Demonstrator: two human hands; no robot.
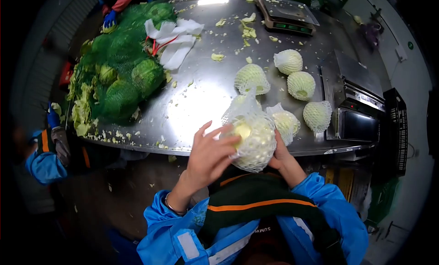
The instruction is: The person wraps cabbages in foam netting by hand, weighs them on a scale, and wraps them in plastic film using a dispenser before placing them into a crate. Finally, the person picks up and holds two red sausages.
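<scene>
A pale cabbage in a white foam net sleeve [256,148] is held in front of my body, at the table's near edge. My right hand [282,157] grips it from the right side, its fingers partly hidden behind it. My left hand [211,151] is at the left side with fingers spread, the fingertips against the net. The loose end of the sleeve stands up beyond the cabbage. Close by on the table are several other netted cabbages, including one [286,127] just right of the held one and one [252,79] farther back.
Green mesh bags of cabbages [121,98] fill the table's left side, beside white foam sleeves [176,47]. A scale [288,24] stands at the back, a metal machine [359,102] at the right. Leaf scraps litter the steel table [196,105]. Co-workers' gloved hands [109,20] show at the left.
</scene>
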